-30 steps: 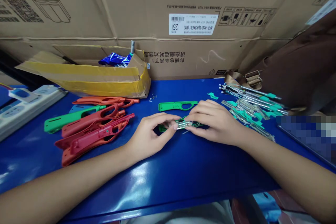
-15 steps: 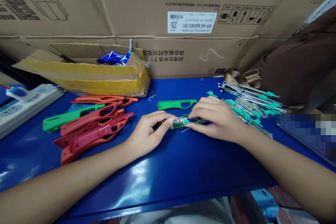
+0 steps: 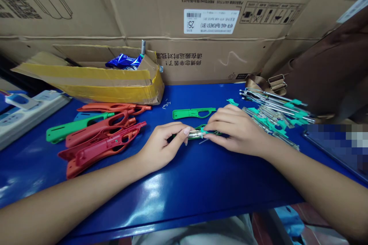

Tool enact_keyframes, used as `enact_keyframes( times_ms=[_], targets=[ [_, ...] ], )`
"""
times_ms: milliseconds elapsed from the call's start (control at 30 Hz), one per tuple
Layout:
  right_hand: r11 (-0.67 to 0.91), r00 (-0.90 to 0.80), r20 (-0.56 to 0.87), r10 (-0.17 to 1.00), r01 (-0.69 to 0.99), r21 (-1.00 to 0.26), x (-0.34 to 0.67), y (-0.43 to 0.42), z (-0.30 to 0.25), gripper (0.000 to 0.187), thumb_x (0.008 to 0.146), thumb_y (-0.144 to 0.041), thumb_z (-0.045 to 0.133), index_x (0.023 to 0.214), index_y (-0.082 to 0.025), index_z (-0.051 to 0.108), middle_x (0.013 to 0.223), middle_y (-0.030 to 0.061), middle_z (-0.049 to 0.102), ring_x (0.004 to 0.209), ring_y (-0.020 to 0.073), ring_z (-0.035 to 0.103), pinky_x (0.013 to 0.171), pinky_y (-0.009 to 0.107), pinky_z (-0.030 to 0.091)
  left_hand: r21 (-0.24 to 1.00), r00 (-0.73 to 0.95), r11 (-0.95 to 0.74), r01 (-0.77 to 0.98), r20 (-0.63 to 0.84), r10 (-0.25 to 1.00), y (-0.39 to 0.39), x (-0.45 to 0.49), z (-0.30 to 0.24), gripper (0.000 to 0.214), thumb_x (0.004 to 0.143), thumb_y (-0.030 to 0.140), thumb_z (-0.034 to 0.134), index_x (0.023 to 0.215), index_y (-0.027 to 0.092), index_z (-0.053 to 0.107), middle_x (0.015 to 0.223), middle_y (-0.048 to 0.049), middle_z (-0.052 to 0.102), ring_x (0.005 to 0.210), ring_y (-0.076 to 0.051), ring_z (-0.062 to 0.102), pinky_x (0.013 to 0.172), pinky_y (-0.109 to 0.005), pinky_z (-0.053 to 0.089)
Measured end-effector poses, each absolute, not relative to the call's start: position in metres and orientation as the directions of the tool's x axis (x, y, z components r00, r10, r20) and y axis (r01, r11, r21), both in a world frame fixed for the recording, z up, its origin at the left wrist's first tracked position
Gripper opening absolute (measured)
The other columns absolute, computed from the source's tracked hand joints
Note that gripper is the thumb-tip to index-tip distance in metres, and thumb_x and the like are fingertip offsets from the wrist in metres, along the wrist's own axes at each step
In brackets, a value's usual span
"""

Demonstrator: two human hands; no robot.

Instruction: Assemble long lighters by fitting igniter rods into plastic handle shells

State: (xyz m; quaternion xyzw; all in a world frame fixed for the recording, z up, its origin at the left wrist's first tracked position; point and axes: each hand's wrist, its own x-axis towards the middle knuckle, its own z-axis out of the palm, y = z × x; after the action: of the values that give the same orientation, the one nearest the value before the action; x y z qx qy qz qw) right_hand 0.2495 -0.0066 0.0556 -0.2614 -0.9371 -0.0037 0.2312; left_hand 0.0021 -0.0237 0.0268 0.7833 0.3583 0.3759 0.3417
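Note:
At the middle of the table, my left hand [image 3: 165, 139] pinches one end of a clear lighter core [image 3: 195, 134] between thumb and fingers. The fingertips of my right hand [image 3: 237, 127] close on its teal trigger end. Partly behind and under the core is a green shell half [image 3: 200, 126], mostly covered by my fingers. Another green shell half [image 3: 184, 114] lies just beyond my hands. To the right is a pile of lighter cores [image 3: 273, 111] with metal tubes and teal triggers.
Red, orange and green lighter shells [image 3: 97, 132] are stacked at left, near a white power strip [image 3: 31, 109]. A taped cardboard box [image 3: 115, 86] stands behind them. Tiny white bits [image 3: 166, 105] lie on the blue table [image 3: 184, 191]. A phone-like dark slab [image 3: 333, 153] is at right.
The lighter core has turned slightly and sits a little lower between my fingers. Both hands keep nearly the same place and grip; the view has shifted slightly.

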Motion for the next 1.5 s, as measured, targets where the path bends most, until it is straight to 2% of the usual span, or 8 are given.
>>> enact_keyframes(
  times_ms=[200,433,567,667,767,1000,1200,1500],
  targets=[
    [0.838,-0.805,0.24,0.542,0.498,-0.221,0.254,-0.003,0.053,0.016,0.094,-0.034,0.066,0.102,-0.021,0.069,0.11,0.0078,0.067,0.1,0.0214,0.063,0.088,0.036,0.045,0.883,0.318,-0.385,0.267,0.297,0.9,-0.021,0.001,0.02,0.026,0.098,0.039,0.059,0.101,0.019,0.075,0.092,-0.0048,0.074,0.081,-0.018,0.067,0.074,-0.028,0.051],
    [0.797,-0.806,0.163,0.569,0.492,-0.35,0.251,-0.004,0.048,0.011,0.098,-0.024,0.057,0.096,-0.022,0.067,0.108,0.0055,0.064,0.092,0.0174,0.062,0.082,0.031,0.047,0.912,0.315,-0.337,0.234,0.257,0.914,-0.023,0.001,0.023,0.028,0.099,0.036,0.055,0.098,0.017,0.076,0.078,-0.0024,0.071,0.071,-0.015,0.064,0.066,-0.025,0.05],
    [0.623,-0.693,0.155,0.704,0.498,-0.604,0.248,-0.004,0.046,0.007,0.094,-0.024,0.061,0.093,-0.019,0.066,0.086,0.0011,0.062,0.066,0.0107,0.053,0.062,0.024,0.043,0.892,0.327,-0.354,0.283,0.257,0.909,-0.025,0.001,0.024,0.031,0.101,0.036,0.052,0.104,0.016,0.075,0.066,0.0005,0.067,0.062,-0.013,0.06,0.06,-0.023,0.046],
    [0.406,-0.602,0.025,0.798,0.507,-0.76,0.246,-0.003,0.045,0.011,0.093,-0.029,0.062,0.092,-0.018,0.065,0.061,-0.0066,0.048,0.05,0.0082,0.039,0.05,0.022,0.034,0.882,0.341,-0.352,0.314,0.241,0.909,-0.026,0.001,0.022,0.034,0.102,0.038,0.05,0.109,0.016,0.074,0.062,0.0012,0.068,0.058,-0.012,0.059,0.057,-0.023,0.044],
    [0.24,-0.574,-0.072,0.816,0.449,-0.861,0.244,-0.003,0.045,0.016,0.093,-0.032,0.062,0.097,-0.017,0.065,0.057,-0.0082,0.045,0.048,0.0075,0.038,0.048,0.021,0.032,0.874,0.353,-0.347,0.34,0.224,0.908,-0.026,0.001,0.021,0.035,0.103,0.039,0.048,0.113,0.016,0.073,0.058,0.0022,0.068,0.051,-0.011,0.055,0.054,-0.022,0.042],
    [0.266,-0.565,-0.013,0.825,0.409,-0.873,0.242,-0.001,0.043,0.022,0.09,-0.036,0.065,0.089,-0.014,0.07,0.064,-0.0027,0.053,0.054,0.0082,0.043,0.05,0.022,0.034,0.937,0.383,-0.195,0.288,0.074,0.921,-0.027,0.002,0.023,0.04,0.102,0.044,0.047,0.114,0.015,0.072,0.059,0.0031,0.068,0.031,-0.005,0.043,0.035,-0.018,0.033],
    [0.321,-0.571,0.03,0.82,0.417,-0.85,0.241,-0.002,0.041,0.022,0.091,-0.035,0.064,0.087,-0.015,0.071,0.075,0.0006,0.058,0.058,0.0079,0.043,0.051,0.022,0.034,0.939,0.403,-0.178,0.294,0.047,0.914,-0.026,0.003,0.026,0.046,0.1,0.047,0.05,0.077,0.013,0.071,0.062,-0.001,0.07,0.031,-0.003,0.046,0.04,-0.016,0.039],
    [0.346,-0.572,0.056,0.819,0.412,-0.843,0.241,-0.002,0.042,0.019,0.091,-0.032,0.064,0.086,-0.015,0.071,0.076,0.0009,0.06,0.059,0.0079,0.046,0.052,0.021,0.036,0.914,0.413,-0.228,0.336,0.074,0.908,-0.026,0.0,0.022,0.05,0.101,0.049,0.048,0.073,0.014,0.07,0.064,-0.0022,0.072,0.032,-0.003,0.047,0.043,-0.017,0.041]
  ],
)
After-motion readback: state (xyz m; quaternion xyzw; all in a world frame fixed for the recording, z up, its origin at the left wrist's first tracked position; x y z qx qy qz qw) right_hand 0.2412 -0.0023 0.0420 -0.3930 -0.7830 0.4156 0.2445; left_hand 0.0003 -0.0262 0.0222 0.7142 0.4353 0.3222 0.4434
